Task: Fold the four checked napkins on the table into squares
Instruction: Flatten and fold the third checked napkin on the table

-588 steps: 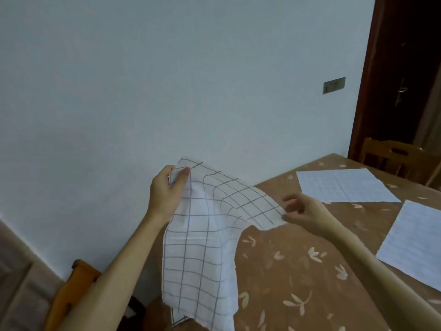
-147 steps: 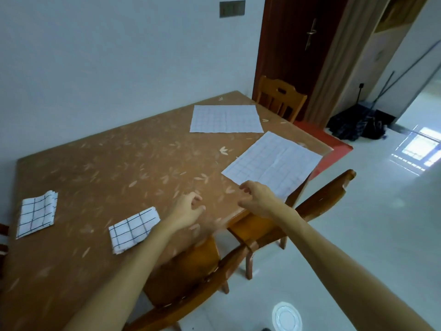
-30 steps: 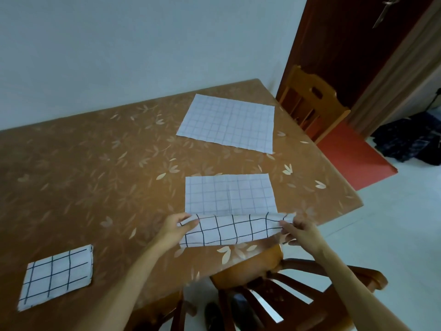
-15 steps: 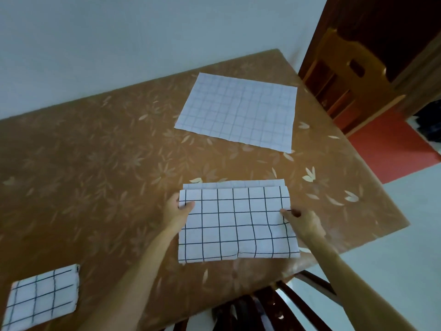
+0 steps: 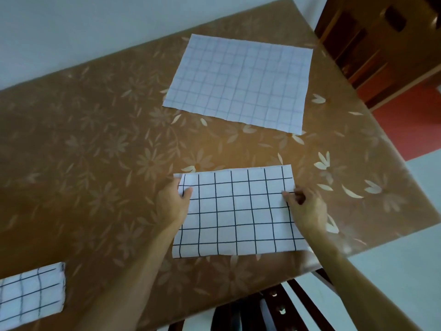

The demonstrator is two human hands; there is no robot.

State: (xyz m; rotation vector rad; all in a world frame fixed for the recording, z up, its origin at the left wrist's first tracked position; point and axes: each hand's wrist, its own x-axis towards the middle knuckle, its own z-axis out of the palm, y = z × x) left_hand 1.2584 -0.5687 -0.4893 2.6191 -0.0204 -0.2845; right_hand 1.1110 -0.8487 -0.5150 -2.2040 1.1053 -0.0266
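Note:
A white napkin with a dark grid (image 5: 238,213) lies folded in half near the table's front edge, its top layer reaching the far edge. My left hand (image 5: 173,204) pinches its upper left corner, thumb on top. My right hand (image 5: 306,209) pinches its upper right edge. Beyond it a second napkin (image 5: 238,80) lies flat and unfolded, pale side up. A folded square napkin (image 5: 31,295) rests at the lower left, partly cut off by the frame.
The brown table (image 5: 95,151) with a leaf pattern meets a pale wall at the back. A wooden chair (image 5: 267,309) stands under the front edge below my arms. Another chair (image 5: 381,32) and a red mat (image 5: 410,123) are at the right.
Both hands have carried the napkin's near edge up and over to the far edge, so it now lies folded in half. The view has tilted down and closer.

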